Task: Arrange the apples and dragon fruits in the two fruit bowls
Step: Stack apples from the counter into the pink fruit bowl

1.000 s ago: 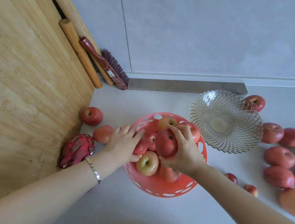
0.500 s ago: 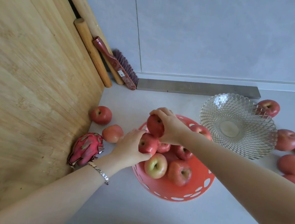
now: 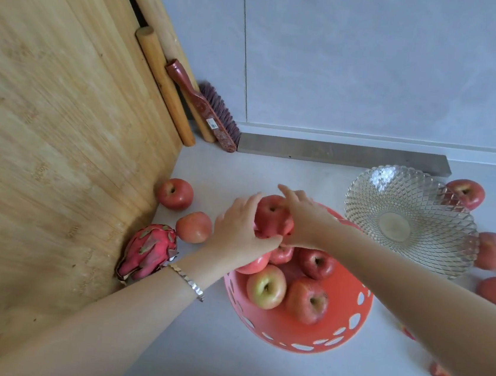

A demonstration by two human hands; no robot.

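Apple [image 3: 271, 218] sits between your left hand [image 3: 236, 236] and right hand [image 3: 306, 222], both gripping it above the orange bowl's [image 3: 331, 336] far rim.

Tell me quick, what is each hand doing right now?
Left hand: fingers curled round the top apple.
Right hand: grips the same apple.

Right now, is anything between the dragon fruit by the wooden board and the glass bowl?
Yes. Between the dragon fruit and the glass bowl stands the orange bowl heaped with apples, and the left hand and right hand both grip a red apple over its rim.
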